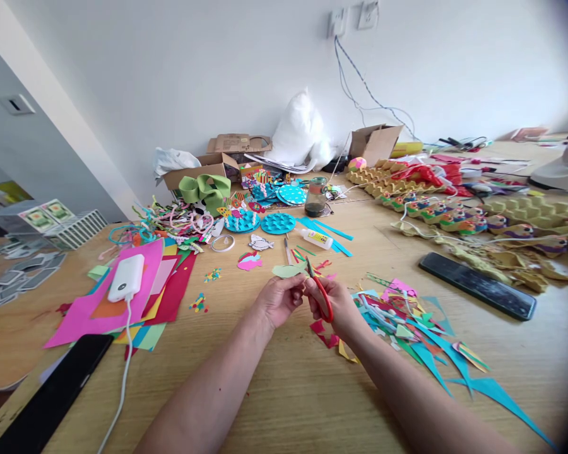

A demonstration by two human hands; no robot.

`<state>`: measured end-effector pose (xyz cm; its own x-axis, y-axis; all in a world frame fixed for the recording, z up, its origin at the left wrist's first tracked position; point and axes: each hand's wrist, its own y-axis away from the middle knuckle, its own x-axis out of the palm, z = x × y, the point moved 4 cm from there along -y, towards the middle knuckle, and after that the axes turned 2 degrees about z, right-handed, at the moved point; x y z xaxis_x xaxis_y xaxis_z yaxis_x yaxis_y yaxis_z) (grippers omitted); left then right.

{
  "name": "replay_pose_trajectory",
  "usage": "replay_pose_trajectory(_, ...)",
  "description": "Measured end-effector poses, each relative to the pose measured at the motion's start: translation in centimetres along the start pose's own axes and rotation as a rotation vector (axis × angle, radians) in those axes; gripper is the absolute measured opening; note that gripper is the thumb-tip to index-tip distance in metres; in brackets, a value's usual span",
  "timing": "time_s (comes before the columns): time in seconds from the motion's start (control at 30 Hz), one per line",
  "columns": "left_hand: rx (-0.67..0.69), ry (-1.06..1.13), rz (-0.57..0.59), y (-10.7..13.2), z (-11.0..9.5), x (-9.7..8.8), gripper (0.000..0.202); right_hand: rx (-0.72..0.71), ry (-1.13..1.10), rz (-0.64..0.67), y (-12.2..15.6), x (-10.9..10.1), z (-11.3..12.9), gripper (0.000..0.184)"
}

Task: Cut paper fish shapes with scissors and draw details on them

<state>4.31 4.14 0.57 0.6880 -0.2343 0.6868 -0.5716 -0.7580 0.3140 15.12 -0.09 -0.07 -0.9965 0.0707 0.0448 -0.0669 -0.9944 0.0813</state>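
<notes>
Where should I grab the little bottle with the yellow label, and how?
I'd grip the bottle around its thick middle, coming down from above and pinching its two long sides. It lies flat on its side, so that wide part faces up, narrow end pointing left. From above, you should avoid dragging the blue strips beside it.

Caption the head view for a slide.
Left hand holding pale green paper, right hand holding red-handled scissors, over a wooden table strewn with paper scraps.
</notes>
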Motion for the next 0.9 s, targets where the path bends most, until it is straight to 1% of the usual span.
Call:
replay_pose_trajectory(0.1,0.032,-0.019,-0.044,-0.07,-0.11,-0.12,0.027,0.011,0.015,-0.011,0.06,0.04,0.18,0.054)
replay_pose_trajectory(0.23,0.017,0.024,-0.069,-0.08,-0.31,-0.16,0.018,0.024,0.049,-0.029,0.28,0.14,0.62,0.056)
replay_pose_trajectory(0.4,0.003,0.054,-0.058,0.01,-0.24,0.07,0.024,0.029,0.072,-0.029,0.41,0.28,0.59,0.052)
replay_pose_trajectory(0.63,0.109,0.020,-0.162,0.00,-0.50,-0.18,0.028,0.024,0.105,-0.040,0.53,0.66,0.55,0.051)
replay_pose_trajectory(0.9,0.216,-0.035,-0.186,-0.11,-0.77,-0.45,0.028,0.048,0.103,-0.006,0.51,0.86,-0.06,0.049)
